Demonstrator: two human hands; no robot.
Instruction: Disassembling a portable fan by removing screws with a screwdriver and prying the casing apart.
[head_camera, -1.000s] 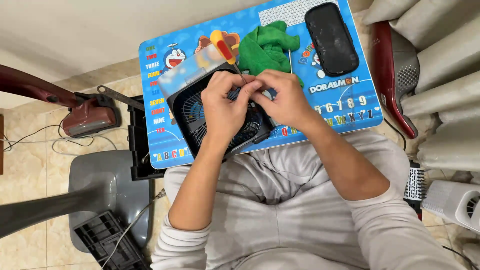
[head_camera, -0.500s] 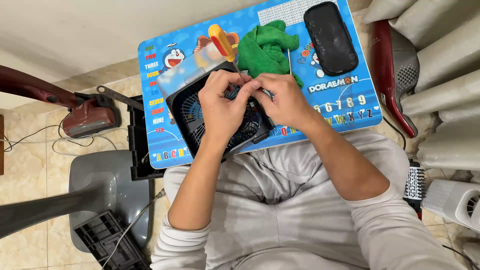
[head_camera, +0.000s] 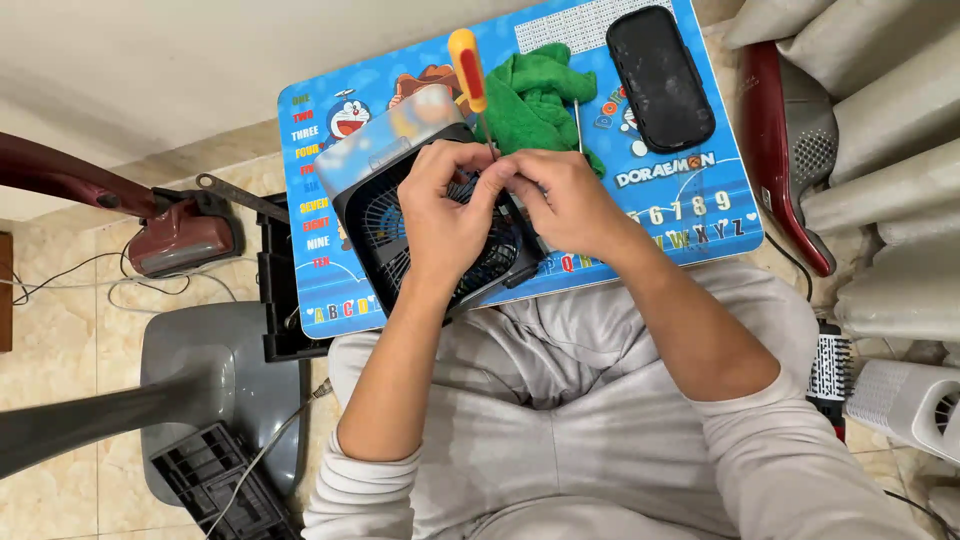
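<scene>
Fan: we see a small black box fan (head_camera: 430, 250) lying on its back at the middle of the frame, its round grille facing up at us, resting on the near edge of the blue worktop (head_camera: 690, 215) and partly over the lap.
Fan's long axis: it runs from the upper left of the frame to the lower right, tilted against the worktop's edge; a pale translucent panel (head_camera: 385, 140) sits at its upper left end.
Screwdriver: a yellow-and-red-handled screwdriver (head_camera: 467, 70) stands nearly upright in the frame, handle toward the top, shaft pointing down into the fan's upper edge.
Left hand: our left hand (head_camera: 445, 215) lies curled over the grille, fingers closed on the fan's upper rim.
Right hand: our right hand (head_camera: 560, 195) is pinched shut near the screwdriver's shaft; whether it grips the shaft or a small part we cannot tell.
Step in hand: we judge that a screw at the fan's top edge is being worked.
Next move: it calls for keeping the tip seated and the fan steady.
Around: a green cloth (head_camera: 540, 95) and a black case (head_camera: 660, 75) lie at the upper right.
</scene>
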